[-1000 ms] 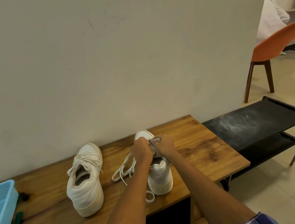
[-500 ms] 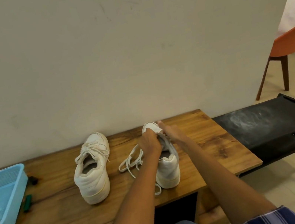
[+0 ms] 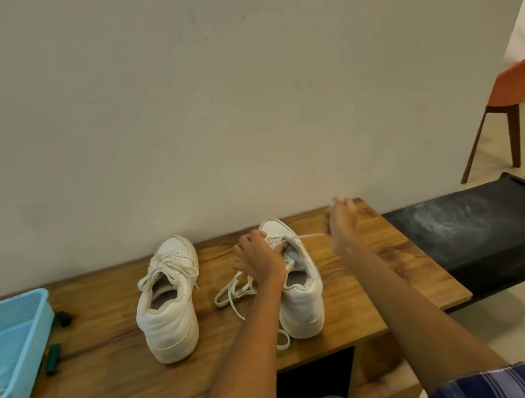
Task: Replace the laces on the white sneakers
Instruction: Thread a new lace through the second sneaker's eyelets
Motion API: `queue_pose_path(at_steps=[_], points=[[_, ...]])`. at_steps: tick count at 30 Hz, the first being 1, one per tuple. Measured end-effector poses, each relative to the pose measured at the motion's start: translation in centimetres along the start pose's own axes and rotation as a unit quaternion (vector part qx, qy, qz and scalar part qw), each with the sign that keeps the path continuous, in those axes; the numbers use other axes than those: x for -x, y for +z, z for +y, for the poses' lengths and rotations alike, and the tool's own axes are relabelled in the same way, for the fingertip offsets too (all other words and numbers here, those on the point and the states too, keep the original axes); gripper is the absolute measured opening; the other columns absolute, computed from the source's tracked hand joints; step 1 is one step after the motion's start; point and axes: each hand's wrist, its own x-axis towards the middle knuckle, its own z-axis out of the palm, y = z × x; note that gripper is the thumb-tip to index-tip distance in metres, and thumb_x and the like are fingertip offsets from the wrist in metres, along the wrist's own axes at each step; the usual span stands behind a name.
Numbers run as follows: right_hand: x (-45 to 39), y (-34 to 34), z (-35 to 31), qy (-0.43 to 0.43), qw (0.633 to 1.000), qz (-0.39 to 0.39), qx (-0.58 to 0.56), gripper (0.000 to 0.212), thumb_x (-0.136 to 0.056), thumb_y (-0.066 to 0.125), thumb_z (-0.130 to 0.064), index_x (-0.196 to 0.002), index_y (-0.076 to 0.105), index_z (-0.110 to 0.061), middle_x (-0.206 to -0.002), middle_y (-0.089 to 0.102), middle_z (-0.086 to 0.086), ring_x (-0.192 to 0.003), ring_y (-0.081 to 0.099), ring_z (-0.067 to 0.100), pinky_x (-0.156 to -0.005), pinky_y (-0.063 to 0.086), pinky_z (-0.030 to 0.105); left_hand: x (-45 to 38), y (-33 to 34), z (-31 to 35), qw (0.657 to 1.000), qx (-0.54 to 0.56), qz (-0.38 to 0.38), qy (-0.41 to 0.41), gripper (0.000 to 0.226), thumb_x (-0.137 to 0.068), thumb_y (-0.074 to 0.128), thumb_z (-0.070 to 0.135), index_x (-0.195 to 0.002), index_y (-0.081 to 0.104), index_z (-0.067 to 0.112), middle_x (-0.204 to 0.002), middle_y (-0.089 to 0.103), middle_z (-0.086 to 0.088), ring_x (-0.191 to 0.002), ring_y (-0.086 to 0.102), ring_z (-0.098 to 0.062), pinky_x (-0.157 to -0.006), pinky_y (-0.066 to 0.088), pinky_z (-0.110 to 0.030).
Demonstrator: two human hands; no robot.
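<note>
Rightward now, right hand (image 3: 341, 223) pinches flat lace (image 3: 309, 236) taut; left hand (image 3: 259, 258) grips sneaker (image 3: 300, 300).

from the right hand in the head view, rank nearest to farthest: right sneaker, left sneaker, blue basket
From the right hand:
1. Right sneaker, just to its left, under the left hand.
2. Left sneaker, further left on the bench.
3. Blue basket, at the far left end.

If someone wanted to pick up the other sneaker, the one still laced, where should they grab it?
Probably by the heel of the laced sneaker, coming from the near side. It stands upright with its padded heel toward the person and its opening free, so fingers could hook inside the collar and the thumb press the back.
</note>
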Motion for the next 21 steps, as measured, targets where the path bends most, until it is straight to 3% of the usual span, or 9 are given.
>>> queue_pose_path(at_steps=[2, 4, 6, 8, 11, 13, 15, 18, 21], points=[[0.2, -0.4, 0.2, -0.105, 0.957, -0.122, 0.243, 0.035, -0.099, 0.043, -0.036, -0.074, 0.047, -0.012, -0.06, 0.037, 0.0, -0.053, 0.032, 0.011, -0.049, 0.027, 0.026, 0.0, 0.1, 0.0, 1.0, -0.005, 0.001, 0.0, 0.037, -0.081, 0.069, 0.038, -0.112, 0.055, 0.024, -0.127, 0.05, -0.001, -0.12, 0.041, -0.022, -0.091, 0.032, -0.039], [-0.1, -0.4, 1.1, -0.172, 0.835, -0.225, 0.472, 0.049, -0.093, 0.056, -0.036, -0.054, 0.037, -0.013, -0.053, 0.031, 0.0, -0.05, 0.027, 0.011, -0.049, 0.022, 0.025, 0.0, 0.1, 0.1, 1.0, -0.005, 0.0, -0.001, 0.035, -0.083, 0.068, 0.035, -0.113, 0.055, 0.025, -0.128, 0.05, -0.001, -0.12, 0.041, -0.022, -0.092, 0.032, -0.039], [-0.3, -0.3, 1.8, -0.16, 0.785, -0.258, 0.541, 0.051, -0.091, 0.059, -0.027, -0.048, 0.034, -0.013, -0.05, 0.029, 0.0, -0.048, 0.024, 0.011, -0.048, 0.019, 0.026, 0.0, 0.1, 0.1, 1.0, -0.005, -0.001, -0.002, 0.035, -0.082, 0.069, 0.034, -0.113, 0.055, 0.025, -0.128, 0.05, -0.001, -0.12, 0.042, -0.022, -0.091, 0.032, -0.04], [0.1, -0.7, 1.6, -0.131, 0.834, -0.216, 0.491, 0.04, -0.096, 0.051, -0.024, -0.058, 0.045, -0.011, -0.055, 0.036, 0.0, -0.051, 0.03, 0.011, -0.05, 0.025, 0.025, 0.1, -0.1, 0.0, 1.0, -0.015, 0.0, -0.012, 0.035, -0.082, 0.069, 0.036, -0.112, 0.055, 0.026, -0.128, 0.05, 0.0, -0.12, 0.042, -0.022, -0.092, 0.032, -0.04], [-0.8, -2.6, 0.7, -0.035, 0.966, 0.022, 0.254, 0.033, -0.102, 0.039, -0.025, -0.09, 0.057, 0.0, -0.082, 0.054, 0.009, -0.074, 0.051, 0.02, -0.069, 0.043, 0.032, 0.0, 0.0, 0.0, 0.999, -0.03, 0.001, -0.024, 0.036, -0.082, 0.068, 0.039, -0.113, 0.056, 0.025, -0.129, 0.05, -0.001, -0.12, 0.042, -0.022, -0.095, 0.032, -0.042], [-2.2, -4.9, -0.3, -0.012, 0.971, 0.194, 0.138, 0.037, -0.102, 0.04, -0.024, -0.111, 0.057, 0.008, -0.102, 0.06, 0.019, -0.094, 0.058, 0.033, -0.08, 0.045, 0.041, -0.1, 0.1, 0.0, 0.999, -0.03, -0.003, -0.024, 0.036, -0.082, 0.068, 0.039, -0.113, 0.056, 0.025, -0.129, 0.05, -0.001, -0.121, 0.042, -0.022, -0.098, 0.032, -0.043], [-2.7, -6.0, -0.9, -0.038, 0.955, 0.245, 0.165, 0.032, -0.099, 0.044, -0.022, -0.111, 0.055, 0.006, -0.102, 0.06, 0.019, -0.093, 0.057, 0.034, -0.076, 0.043, 0.041, -0.1, 0.2, 0.1, 0.999, -0.022, -0.003, -0.026, 0.035, -0.083, 0.068, 0.037, -0.113, 0.056, 0.025, -0.129, 0.05, -0.001, -0.122, 0.041, -0.022, -0.1, 0.031, -0.044], [-1.7, -4.3, 0.2, -0.085, 0.969, 0.082, 0.215, 0.024, -0.093, 0.053, -0.025, -0.104, 0.054, -0.003, -0.096, 0.056, 0.009, -0.086, 0.052, 0.022, -0.075, 0.044, 0.037, -0.1, 0.2, 0.2, 0.999, -0.02, -0.004, -0.027, 0.034, -0.083, 0.068, 0.035, -0.113, 0.056, 0.025, -0.129, 0.05, -0.002, -0.122, 0.042, -0.022, -0.1, 0.031, -0.044], [-0.3, -1.4, 2.9, -0.12, 0.919, -0.151, 0.344, 0.023, -0.09, 0.061, -0.024, -0.094, 0.064, -0.001, -0.085, 0.058, 0.003, -0.078, 0.053, 0.015, -0.069, 0.04, 0.027, 0.0, 0.1, 0.1, 0.999, -0.014, -0.007, -0.029, 0.033, -0.083, 0.068, 0.033, -0.113, 0.056, 0.025, -0.129, 0.05, -0.001, -0.122, 0.041, -0.022, -0.099, 0.031, -0.044]])
